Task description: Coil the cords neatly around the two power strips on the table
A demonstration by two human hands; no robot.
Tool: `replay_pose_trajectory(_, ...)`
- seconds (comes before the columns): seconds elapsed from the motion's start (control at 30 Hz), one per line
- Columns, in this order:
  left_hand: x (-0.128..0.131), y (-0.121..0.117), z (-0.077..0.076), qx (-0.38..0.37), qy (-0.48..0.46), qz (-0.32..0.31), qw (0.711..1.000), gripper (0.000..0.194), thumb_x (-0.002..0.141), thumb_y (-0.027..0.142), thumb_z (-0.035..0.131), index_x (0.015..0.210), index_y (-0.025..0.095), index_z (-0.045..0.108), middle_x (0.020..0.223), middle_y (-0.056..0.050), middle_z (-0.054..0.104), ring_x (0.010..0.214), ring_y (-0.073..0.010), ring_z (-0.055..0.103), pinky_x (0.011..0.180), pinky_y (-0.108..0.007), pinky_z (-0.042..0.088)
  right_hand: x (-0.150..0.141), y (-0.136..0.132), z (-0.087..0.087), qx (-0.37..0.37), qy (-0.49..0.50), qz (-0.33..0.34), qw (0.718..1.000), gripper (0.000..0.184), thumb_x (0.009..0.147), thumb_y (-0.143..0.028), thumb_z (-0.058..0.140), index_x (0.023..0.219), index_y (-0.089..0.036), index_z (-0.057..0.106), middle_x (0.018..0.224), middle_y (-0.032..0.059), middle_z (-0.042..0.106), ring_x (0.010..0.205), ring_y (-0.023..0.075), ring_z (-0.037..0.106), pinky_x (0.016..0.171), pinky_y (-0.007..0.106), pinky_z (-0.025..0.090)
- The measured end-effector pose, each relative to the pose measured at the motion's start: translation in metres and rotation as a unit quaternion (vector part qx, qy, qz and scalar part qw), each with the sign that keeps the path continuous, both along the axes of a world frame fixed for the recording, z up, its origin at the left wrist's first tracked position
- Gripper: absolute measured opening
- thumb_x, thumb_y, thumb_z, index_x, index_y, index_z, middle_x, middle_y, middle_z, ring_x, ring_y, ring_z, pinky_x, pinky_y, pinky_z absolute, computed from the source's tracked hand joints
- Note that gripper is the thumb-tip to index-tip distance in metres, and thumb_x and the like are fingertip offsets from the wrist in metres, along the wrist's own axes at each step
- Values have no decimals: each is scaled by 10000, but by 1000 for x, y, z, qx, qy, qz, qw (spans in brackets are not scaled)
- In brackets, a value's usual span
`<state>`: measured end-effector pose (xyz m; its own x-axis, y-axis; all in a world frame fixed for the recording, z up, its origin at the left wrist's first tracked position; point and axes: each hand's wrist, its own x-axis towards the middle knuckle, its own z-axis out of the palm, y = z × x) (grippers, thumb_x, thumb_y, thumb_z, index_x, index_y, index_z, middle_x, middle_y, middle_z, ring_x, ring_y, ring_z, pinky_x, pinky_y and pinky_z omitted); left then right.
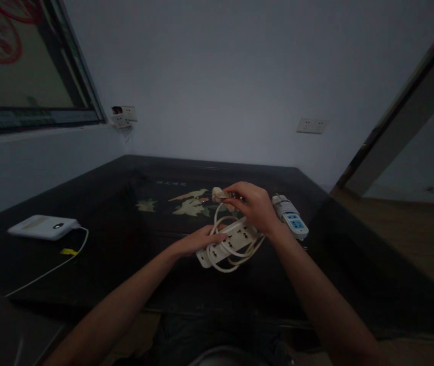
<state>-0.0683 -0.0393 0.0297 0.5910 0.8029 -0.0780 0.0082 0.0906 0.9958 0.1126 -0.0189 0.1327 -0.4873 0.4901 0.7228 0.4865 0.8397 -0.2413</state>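
Observation:
Over the dark table, my left hand (204, 240) is closed round the left part of a white power strip (236, 236), its thumb lying on top. Loops of white cord (226, 269) hang around the strip. Above it, my right hand (253, 201) pinches the plug (218, 194) at the cord's end between thumb and fingertips. To the right of my right wrist, a second power strip (296, 223) with blue socket faces lies on the table, its cord wound round its far end.
The black table (125, 203) carries a painted leaf pattern (190, 204). A white power bank (45, 227) with a cable (49, 272) lies at left, beside a yellow tag (68, 251). Wall sockets (311, 125) are behind; a loose socket box (123, 117) hangs near the window.

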Motion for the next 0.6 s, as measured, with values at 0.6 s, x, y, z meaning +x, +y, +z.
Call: replay_pose_trajectory(0.6, -6, 10, -3, -102, -106, 107, 983, 389, 682, 426, 759, 870, 99, 667, 785, -109, 708, 647, -174, 645, 623, -281, 506, 16, -1, -2, -159, 406, 24, 900, 186, 830, -348, 598, 941, -227, 511, 912, 48, 685, 702, 173, 694, 660, 340, 599)
